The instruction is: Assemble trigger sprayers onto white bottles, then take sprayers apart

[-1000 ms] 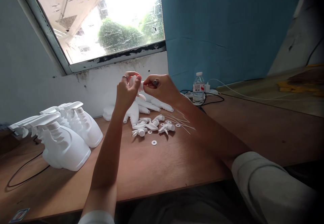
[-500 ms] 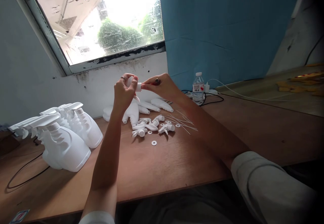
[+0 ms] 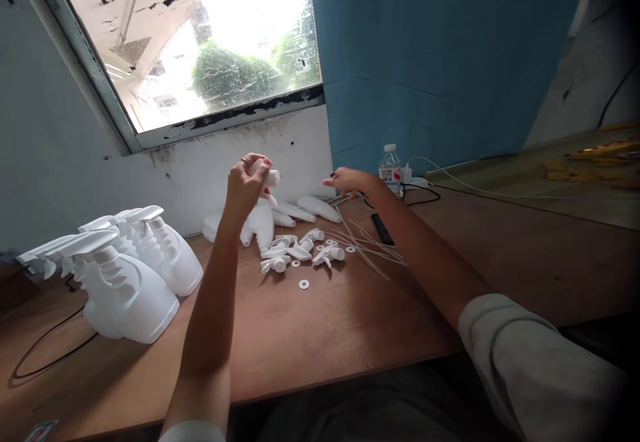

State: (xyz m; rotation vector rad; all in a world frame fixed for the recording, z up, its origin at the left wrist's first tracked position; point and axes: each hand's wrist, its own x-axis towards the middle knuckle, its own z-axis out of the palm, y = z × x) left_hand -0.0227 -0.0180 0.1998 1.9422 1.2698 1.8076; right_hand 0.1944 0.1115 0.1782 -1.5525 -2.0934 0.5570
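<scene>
My left hand (image 3: 246, 179) is closed around a white trigger spray head (image 3: 273, 178), held up above the table with its round collar facing right and its trigger hanging below. Apart from it, to the right, my right hand (image 3: 351, 181) is over the back of the table with fingers curled; a small dark end shows at them, and what it belongs to is hidden. Under that hand lie several thin white tubes (image 3: 367, 241), one of them blurred. Several loose spray heads (image 3: 300, 250) and white ring washers (image 3: 304, 285) are on the table between my arms.
Several white spray bottles with heads fitted (image 3: 145, 295) stand at the left. Headless white bottles (image 3: 261, 223) lie at the back by the wall. A water bottle (image 3: 391, 169), a dark flat phone-like object (image 3: 382, 229) and cables are at the back right.
My right hand has moved away from the spray head's collar, to the right and down towards the tubes. The left hand still holds the spray head, nearly in place.
</scene>
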